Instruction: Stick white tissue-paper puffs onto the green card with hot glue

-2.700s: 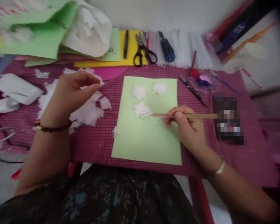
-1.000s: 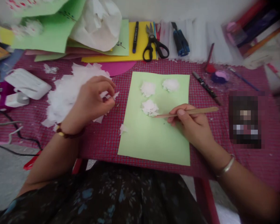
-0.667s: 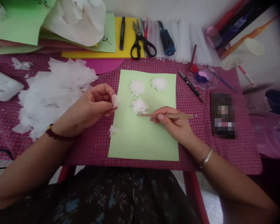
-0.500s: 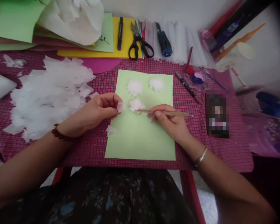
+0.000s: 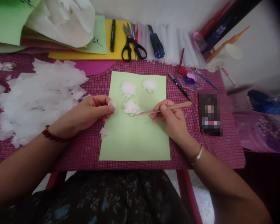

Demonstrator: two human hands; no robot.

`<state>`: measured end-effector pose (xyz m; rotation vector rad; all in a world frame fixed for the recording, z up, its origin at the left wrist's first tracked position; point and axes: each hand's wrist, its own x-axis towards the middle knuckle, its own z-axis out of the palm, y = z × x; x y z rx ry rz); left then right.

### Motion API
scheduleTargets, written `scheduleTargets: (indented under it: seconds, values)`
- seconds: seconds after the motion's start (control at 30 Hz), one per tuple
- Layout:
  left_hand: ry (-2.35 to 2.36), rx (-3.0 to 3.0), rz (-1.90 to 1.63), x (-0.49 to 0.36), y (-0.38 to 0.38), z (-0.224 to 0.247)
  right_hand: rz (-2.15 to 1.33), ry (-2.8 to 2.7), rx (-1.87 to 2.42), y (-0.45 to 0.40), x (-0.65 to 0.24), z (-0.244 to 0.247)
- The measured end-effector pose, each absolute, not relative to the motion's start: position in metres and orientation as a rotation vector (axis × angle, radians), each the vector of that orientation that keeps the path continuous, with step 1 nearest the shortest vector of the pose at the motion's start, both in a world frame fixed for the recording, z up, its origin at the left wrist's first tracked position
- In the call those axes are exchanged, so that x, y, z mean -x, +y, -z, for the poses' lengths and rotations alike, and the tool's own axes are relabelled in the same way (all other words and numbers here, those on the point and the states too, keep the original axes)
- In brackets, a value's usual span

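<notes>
A light green sheet (image 5: 135,140) lies on the checked cloth with three white paper tufts, one of them (image 5: 131,107) between my hands. Pinched in my left hand (image 5: 95,109), over the sheet's left edge, is a small white paper piece (image 5: 111,105). My right hand (image 5: 169,113) grips a flat wooden stick (image 5: 179,105), whose tip points left at the lower right side of the nearest tuft. Another white scrap (image 5: 104,132) rests on the sheet's left edge, below my left hand.
White paper squares (image 5: 37,96) are heaped at the left. Scissors (image 5: 133,46), a black marker (image 5: 113,35) and a blue-black cutter (image 5: 156,43) lie at the back. A pen (image 5: 180,85), a paint dish (image 5: 190,78) and a phone (image 5: 210,113) are at the right.
The whole view has shifted, moving the table leftward in the picture. The stick's tip has come off the tuft to its lower right, and my left hand is slightly farther from the tuft.
</notes>
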<state>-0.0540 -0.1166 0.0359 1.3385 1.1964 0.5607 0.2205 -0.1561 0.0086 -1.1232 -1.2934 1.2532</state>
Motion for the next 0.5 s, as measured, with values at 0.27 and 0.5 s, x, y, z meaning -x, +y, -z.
scheduleTargets:
  seconds: [0.27,0.5]
  values:
    - [1.17,-1.249,-0.593,0.0539,-0.1173,-0.0363,-1.111,-1.388,1.149,-0.1606,-0.215,-0.0104]
    - [1.209,-1.225,-0.555,0.0536,-0.1185,-0.0352,-1.076,-1.485,1.158,-0.1583,-0.2152,-0.0075]
